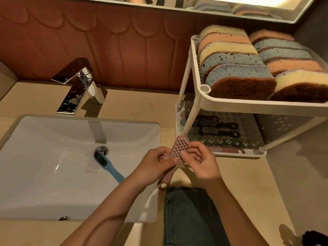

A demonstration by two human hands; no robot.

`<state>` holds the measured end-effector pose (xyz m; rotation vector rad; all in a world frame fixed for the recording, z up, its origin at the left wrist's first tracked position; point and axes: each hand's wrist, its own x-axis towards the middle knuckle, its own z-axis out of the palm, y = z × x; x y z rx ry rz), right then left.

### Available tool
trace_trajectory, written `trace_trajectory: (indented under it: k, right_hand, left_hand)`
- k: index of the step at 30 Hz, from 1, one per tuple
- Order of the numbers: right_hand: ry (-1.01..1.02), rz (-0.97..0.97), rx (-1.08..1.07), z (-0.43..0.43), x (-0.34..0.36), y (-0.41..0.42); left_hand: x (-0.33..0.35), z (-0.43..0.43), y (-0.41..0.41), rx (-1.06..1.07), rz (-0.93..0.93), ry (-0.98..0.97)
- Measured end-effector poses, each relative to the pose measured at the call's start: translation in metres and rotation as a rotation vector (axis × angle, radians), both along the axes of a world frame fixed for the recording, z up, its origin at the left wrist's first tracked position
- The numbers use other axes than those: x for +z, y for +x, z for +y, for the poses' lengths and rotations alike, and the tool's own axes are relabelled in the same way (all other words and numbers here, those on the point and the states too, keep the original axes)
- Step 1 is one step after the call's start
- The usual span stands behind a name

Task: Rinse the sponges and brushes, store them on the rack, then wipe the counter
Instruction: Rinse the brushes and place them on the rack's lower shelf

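Together, the curled fingers (186,153) of the left hand (156,164) and right hand (200,161) pinch a pink brush (178,148) over the worktop (248,183), between sink (44,139) and rack (201,103). Its long axis runs from the handle near the person to the head, which points toward the rack's lower shelf, stubby bristles facing up. A blue brush (109,167) lies in the sink.

Single wide-angle view from the person's head, looking forward and steeply down from close above the grip. The left hand (156,166) and right hand (202,162) hold a pink plastic bristle brush (178,146) just below centre. A white rectangular ceramic sink (44,166) fills the frame left of the grip. A white two-tier plastic rack (230,103) rises beyond it to the right. Straight edges bow near the frame's borders.
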<state>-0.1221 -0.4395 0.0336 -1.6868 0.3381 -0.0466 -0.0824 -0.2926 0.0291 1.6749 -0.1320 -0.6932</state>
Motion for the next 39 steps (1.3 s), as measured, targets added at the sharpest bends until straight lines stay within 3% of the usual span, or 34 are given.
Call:
trace_trajectory:
  k: [7, 11, 16, 21, 27, 34, 37, 39]
  right_hand:
    - [0.022, -0.035, -0.119, -0.009, -0.004, -0.008]
    - [-0.019, -0.037, -0.191, -0.029, 0.011, -0.010]
    - [-0.362, 0.055, -0.207, -0.077, 0.017, 0.010]
    - [-0.656, 0.108, -0.124, -0.113, 0.005, 0.058]
    - [-0.777, 0.125, -0.053, -0.135, -0.012, 0.102]
    - [-0.756, 0.173, -0.088, -0.131, -0.018, 0.120]
    - [-0.612, 0.235, -0.103, -0.136, -0.020, 0.127]
    - [-0.509, 0.375, -0.075, -0.146, -0.028, 0.131]
  left_hand:
    - [0.003, -0.015, -0.003, -0.085, -0.049, 0.053]
    - [0.012, -0.027, 0.006, -0.010, -0.157, 0.152]
    - [0.019, -0.045, 0.024, -0.083, -0.485, 0.392]
    - [0.010, -0.055, 0.030, 0.002, -0.865, 0.650]
    - [-0.001, -0.055, 0.029, 0.025, -0.994, 0.607]
    - [-0.001, -0.054, 0.031, 0.013, -0.989, 0.584]
    - [0.001, -0.054, 0.032, 0.013, -0.978, 0.574]
    - [0.002, -0.054, 0.032, 0.018, -0.974, 0.575]
